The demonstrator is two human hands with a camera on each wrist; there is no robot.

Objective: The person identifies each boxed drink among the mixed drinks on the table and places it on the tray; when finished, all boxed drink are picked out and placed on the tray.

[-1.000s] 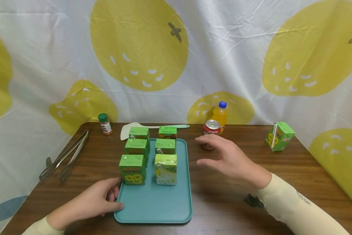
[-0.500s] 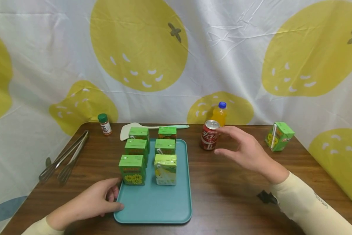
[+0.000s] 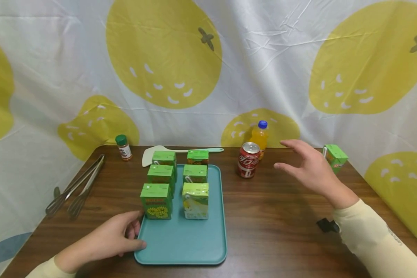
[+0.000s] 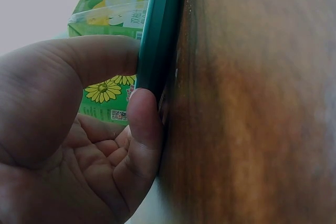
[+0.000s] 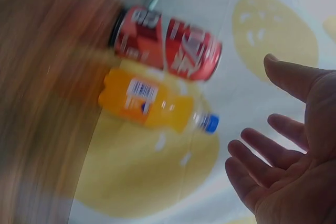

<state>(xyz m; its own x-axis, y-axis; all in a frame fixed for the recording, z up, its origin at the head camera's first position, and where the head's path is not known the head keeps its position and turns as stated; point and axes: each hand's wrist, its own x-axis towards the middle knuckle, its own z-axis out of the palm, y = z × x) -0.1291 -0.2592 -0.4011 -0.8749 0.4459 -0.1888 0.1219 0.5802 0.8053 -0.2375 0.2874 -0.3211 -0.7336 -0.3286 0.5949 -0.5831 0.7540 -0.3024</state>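
At the left front edge of a teal tray [image 3: 180,247], my left hand [image 3: 112,237] pinches the rim between thumb and fingers. In the left wrist view the thumb lies on one side of the tray wall [image 4: 160,35] and a fingertip on the other. Several drink cartons stand on the tray in two columns, including a green one with yellow flowers [image 3: 157,204] and a lighter pear one [image 3: 196,202]. My right hand [image 3: 314,170] hovers with fingers apart, holding nothing. It is nearest a green drink carton [image 3: 336,156] at the right, which it partly hides.
A red soda can [image 3: 248,160] and an orange drink bottle [image 3: 259,139] stand back right of the tray. Behind the tray lies a pale spatula [image 3: 154,154]. Tongs [image 3: 81,185] and a green-capped spice jar [image 3: 125,148] are at the left. A patterned cloth [image 3: 264,69] hangs behind the table.
My right hand has moved right, away from the soda can, towards the carton on the far right. The left hand and the tray have stayed where they were.
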